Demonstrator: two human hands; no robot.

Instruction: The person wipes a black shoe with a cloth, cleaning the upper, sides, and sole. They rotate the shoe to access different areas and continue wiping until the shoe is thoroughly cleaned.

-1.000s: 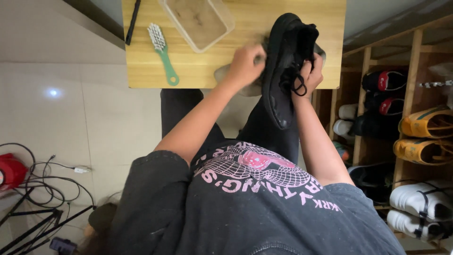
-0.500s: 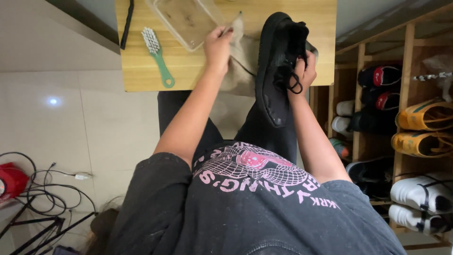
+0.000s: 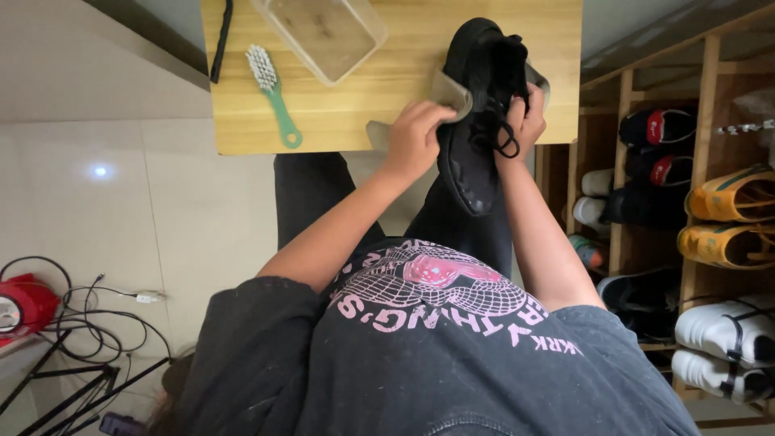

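Note:
My right hand [image 3: 529,113] grips a black lace-up shoe [image 3: 471,165] by its laced top and holds it upright over my lap, its sole side facing my left hand. A grey cloth [image 3: 452,90] is in my left hand [image 3: 416,133], which presses it against the side of the shoe. Both hands hover at the near edge of a wooden table [image 3: 363,121].
On the table lie a green-handled brush [image 3: 274,93], a clear plastic container [image 3: 323,32] with murky contents and a black strip [image 3: 222,36]. A wooden shoe rack [image 3: 702,202] full of shoes stands at the right. A red device [image 3: 20,303] and cables [image 3: 89,323] lie on the floor at the left.
My left hand reached with the cloth up towards the container, then came back down to the side of the shoe. The right hand kept its hold on the shoe.

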